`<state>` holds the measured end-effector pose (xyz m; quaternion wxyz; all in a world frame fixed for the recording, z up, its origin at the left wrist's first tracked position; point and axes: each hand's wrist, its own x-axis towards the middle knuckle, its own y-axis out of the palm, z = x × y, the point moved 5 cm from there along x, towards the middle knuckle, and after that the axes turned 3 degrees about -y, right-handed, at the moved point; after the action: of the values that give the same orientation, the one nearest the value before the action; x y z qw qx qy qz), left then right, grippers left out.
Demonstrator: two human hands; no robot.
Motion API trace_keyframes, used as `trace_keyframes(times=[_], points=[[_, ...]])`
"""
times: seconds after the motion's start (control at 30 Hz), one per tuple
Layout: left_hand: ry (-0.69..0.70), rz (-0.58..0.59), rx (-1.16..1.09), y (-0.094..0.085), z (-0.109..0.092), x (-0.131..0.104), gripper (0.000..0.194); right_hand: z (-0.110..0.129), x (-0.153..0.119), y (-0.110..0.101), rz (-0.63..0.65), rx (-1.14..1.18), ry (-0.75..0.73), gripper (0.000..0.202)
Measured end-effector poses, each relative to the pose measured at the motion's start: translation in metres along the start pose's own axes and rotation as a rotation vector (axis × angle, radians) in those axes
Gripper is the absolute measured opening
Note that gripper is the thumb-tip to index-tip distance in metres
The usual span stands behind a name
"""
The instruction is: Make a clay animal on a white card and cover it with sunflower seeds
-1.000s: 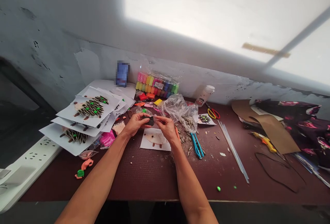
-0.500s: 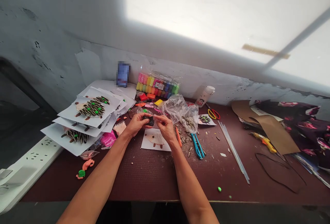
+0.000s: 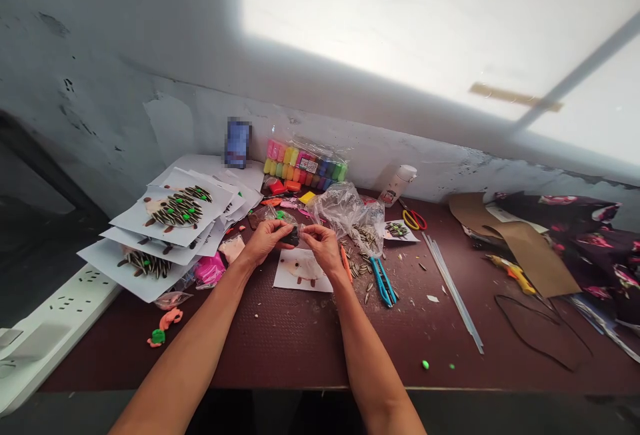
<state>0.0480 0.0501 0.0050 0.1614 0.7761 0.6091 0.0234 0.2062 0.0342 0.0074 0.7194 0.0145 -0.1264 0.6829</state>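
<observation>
A small black lump (image 3: 291, 237) is pinched in the fingers of my left hand (image 3: 266, 240), above the middle of the table. My right hand (image 3: 321, 245) is close on its right, thumb and fingers pressed together at a small clear piece, perhaps plastic film, at the lump's edge. Just below both hands lies a white card (image 3: 300, 275) with a pale hedgehog shape, a dark eye and brown feet. My right wrist partly covers the card's right side. Sunflower seeds (image 3: 356, 265) are scattered right of my right hand, by a clear plastic bag (image 3: 340, 208).
Finished hedgehog cards (image 3: 175, 211) are stacked at left beside a white power strip (image 3: 75, 308). A blue cutter (image 3: 383, 283), scissors (image 3: 414, 219), glue sticks (image 3: 453, 291), a yellow glue gun (image 3: 513, 273) and a bottle (image 3: 397, 185) are at right. Coloured clay packs (image 3: 305, 167) stand behind.
My right hand has shifted slightly, its fingertips now nearer the black lump. My left hand still holds the lump in nearly the same spot.
</observation>
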Motion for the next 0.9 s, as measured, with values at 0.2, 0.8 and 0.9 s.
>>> trace_keyframes(times=[0.2, 0.8, 0.9], points=[[0.028, -0.009, 0.007, -0.0031, -0.0013, 0.0003, 0.054, 0.0098, -0.0033, 0.0044, 0.01, -0.069, -0.123, 0.019], [-0.003, -0.002, 0.037, -0.0072, 0.0013, 0.003, 0.054, 0.002, -0.0009, 0.0017, 0.018, -0.067, -0.048, 0.019], [0.009, -0.003, 0.015, -0.0079, 0.0002, 0.0026, 0.051, 0.0037, -0.0018, 0.0018, -0.002, -0.062, -0.058, 0.019]])
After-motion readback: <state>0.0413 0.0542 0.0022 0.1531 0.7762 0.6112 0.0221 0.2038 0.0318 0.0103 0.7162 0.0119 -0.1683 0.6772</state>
